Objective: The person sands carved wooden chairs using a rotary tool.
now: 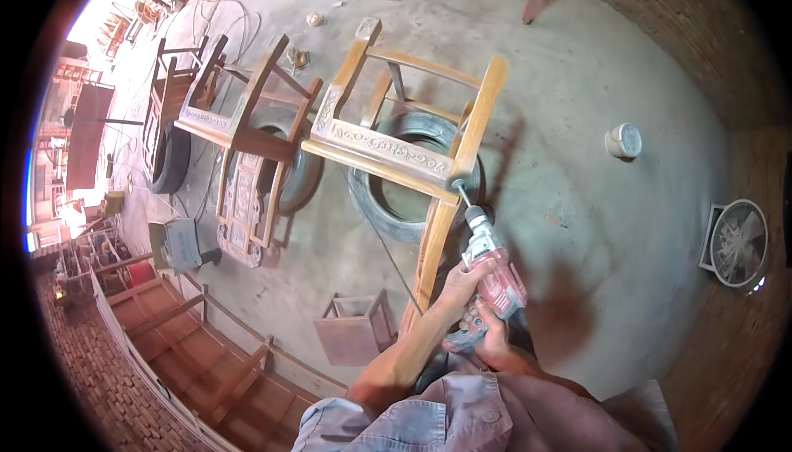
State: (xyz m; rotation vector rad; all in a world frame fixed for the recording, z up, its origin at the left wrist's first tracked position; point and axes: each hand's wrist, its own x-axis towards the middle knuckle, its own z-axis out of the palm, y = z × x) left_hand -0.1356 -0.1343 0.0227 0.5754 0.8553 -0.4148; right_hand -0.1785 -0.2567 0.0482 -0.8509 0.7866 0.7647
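A red power drill point(497, 280) points up and away from me. Its round bit point(456, 182) touches the corner of a carved wooden chair frame point(386, 152). The frame lies tilted on a black tyre point(381, 209) on the concrete floor. My left hand point(467, 275) wraps the drill's body from the left side. My right hand point(492, 338) grips the drill's handle lower down, close to my body. One long leg of the chair frame point(431, 246) runs down toward my hands.
A second carved chair frame point(247, 134) rests on another tyre point(302, 173) to the left, with a third tyre point(170, 160) beyond. A small wooden box point(355, 330) stands near my left arm. Wooden panels point(190, 349) lie lower left. A fan point(739, 242) leans against the brick wall.
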